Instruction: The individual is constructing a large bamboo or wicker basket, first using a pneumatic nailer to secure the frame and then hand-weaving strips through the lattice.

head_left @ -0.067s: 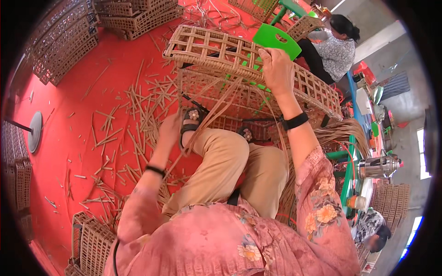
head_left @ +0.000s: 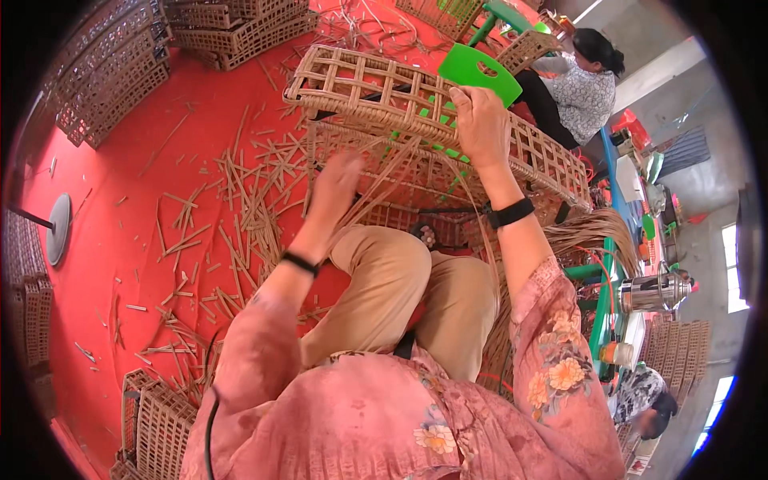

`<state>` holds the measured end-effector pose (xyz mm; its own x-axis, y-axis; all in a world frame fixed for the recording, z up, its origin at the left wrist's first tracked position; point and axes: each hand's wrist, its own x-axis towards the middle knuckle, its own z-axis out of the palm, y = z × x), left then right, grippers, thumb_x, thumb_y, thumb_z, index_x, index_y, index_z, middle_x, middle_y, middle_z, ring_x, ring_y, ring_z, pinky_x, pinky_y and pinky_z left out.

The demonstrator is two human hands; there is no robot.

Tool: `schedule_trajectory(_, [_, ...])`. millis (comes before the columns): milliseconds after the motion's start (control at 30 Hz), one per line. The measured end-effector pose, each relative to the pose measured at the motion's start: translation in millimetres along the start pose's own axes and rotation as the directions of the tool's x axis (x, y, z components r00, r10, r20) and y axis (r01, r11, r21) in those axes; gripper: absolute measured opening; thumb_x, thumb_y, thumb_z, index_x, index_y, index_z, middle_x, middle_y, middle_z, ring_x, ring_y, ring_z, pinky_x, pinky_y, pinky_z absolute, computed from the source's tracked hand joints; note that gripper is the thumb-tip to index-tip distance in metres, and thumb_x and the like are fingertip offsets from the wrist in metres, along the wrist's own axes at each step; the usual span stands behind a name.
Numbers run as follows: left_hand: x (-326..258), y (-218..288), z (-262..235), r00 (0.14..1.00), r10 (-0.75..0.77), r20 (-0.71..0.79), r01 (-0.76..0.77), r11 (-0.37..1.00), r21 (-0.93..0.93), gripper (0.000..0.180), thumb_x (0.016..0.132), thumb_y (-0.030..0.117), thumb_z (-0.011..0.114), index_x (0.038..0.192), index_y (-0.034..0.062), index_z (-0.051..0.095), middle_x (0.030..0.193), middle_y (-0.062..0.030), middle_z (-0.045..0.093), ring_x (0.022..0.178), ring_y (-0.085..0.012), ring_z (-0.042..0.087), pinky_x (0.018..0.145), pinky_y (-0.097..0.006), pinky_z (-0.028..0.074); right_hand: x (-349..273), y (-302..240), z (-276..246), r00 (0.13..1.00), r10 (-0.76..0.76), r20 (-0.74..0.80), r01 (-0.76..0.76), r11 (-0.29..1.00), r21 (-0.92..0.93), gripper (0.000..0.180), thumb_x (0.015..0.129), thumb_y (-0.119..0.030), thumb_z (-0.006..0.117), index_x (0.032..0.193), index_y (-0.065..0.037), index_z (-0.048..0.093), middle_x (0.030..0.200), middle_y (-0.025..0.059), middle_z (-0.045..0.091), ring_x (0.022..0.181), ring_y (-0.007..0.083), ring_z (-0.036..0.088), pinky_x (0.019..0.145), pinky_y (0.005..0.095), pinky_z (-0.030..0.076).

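Right hand [head_left: 483,128] grips woven basket [head_left: 364,106] from above, blurred left hand [head_left: 334,190] seemingly near.

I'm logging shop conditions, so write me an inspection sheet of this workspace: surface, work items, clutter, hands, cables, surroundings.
Surface: red floor, visibly littered.
Work items: woven basket, loose strands trailing from its rim.
Clutter: cut strips scattered left of the basket.
Hands: right hand, fingers on the basket's frame; left hand blurred near the strands.
Cables: dark cord along the left sleeve.
Surroundings: stacked baskets upper left; person in a patterned top upper right.
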<state>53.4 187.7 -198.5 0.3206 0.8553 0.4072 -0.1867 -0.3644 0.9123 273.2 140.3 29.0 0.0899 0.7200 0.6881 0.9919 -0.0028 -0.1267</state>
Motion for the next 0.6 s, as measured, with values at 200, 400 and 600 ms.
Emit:
schedule_trajectory(200, [93.1, 78.0, 115.5, 0.982, 0.19, -0.016, -0.19, 0.982, 0.012, 0.025, 0.095, 0.021, 0.055, 0.103, -0.0016, 0.062, 0.091, -0.0122, 0.065, 0.084, -0.0223, 0.06, 0.074, -0.036, 0.047, 1.2, -0.4, 1.1, 0.999, 0.014, -0.038, -0.013, 0.999, 0.038, 0.035, 0.095, -0.034, 0.054, 0.091, -0.003, 0.068, 0.093, 0.0146, 0.067, 0.092, 0.0338, 0.061, 0.084, 0.044, 0.045])
schedule_trajectory(400, [-28.8, 34.8, 16.3, 0.914, -0.38, 0.14, 0.398, 0.906, -0.145, 0.029, 0.094, 0.026, 0.059, 0.099, -0.0006, 0.067, 0.081, -0.0063, 0.063, 0.076, -0.0167, 0.057, 0.07, -0.029, 0.044, -0.5, 2.4, 3.7, 0.998, 0.049, -0.033, -0.047, 0.997, 0.059, 0.036, 0.095, -0.036, 0.055, 0.09, -0.003, 0.069, 0.091, 0.0157, 0.067, 0.091, 0.0345, 0.061, 0.082, 0.0435, 0.046])
schedule_trajectory(600, [-335.3, -21.3, -187.6, 0.659, -0.746, -0.098, 0.528, 0.366, 0.766, 0.023, 0.087, 0.022, 0.059, 0.105, 0.0064, 0.062, 0.069, -0.0083, 0.06, 0.066, -0.0264, 0.057, 0.058, -0.039, 0.046, -1.1, 4.8, 2.8, 0.999, 0.001, -0.032, 0.0, 0.999, 0.05, 0.039, 0.096, -0.038, 0.053, 0.09, -0.004, 0.069, 0.093, 0.0145, 0.067, 0.092, 0.033, 0.061, 0.085, 0.0432, 0.044])
